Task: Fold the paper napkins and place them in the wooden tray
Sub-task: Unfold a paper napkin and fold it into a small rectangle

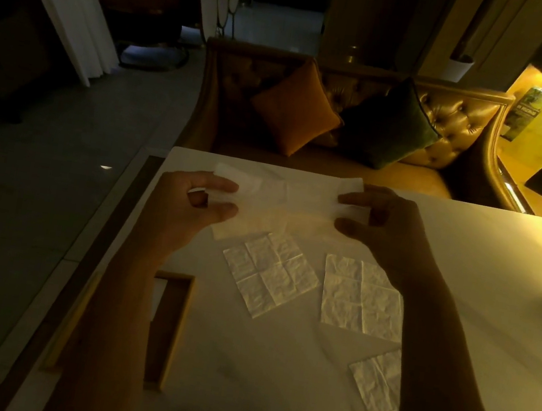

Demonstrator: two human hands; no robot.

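White tissue, thin enough for the lamp glow to pass through: that's the held napkin (284, 203), stretched wide between both hands above the far end of the table (481, 272). The left hand (192, 204) pinches its left edge, thumb and forefinger closed on the paper and the other fingers curled behind. The right hand (383, 222) mirrors it on the right edge, forefinger above, thumb below. The sheet sags in the middle and its lower edge drops close to the tabletop, though in this dim light I can't say whether it touches. Nearer the person, three more sheets lie flat, creased into squares. The middle napkin (269, 275) sits skewed on a diagonal. The right napkin (361, 296) lies squarer just beside it, one side tucked under the right forearm. The near napkin (378, 397) is down by the right elbow. The wooden tray (170, 331) waits at the table's left edge, largely hidden by the left forearm. Past the table stands a tufted leather sofa (457, 127) with an orange cushion (294, 110) and a green cushion (390, 124) leaning side by side.
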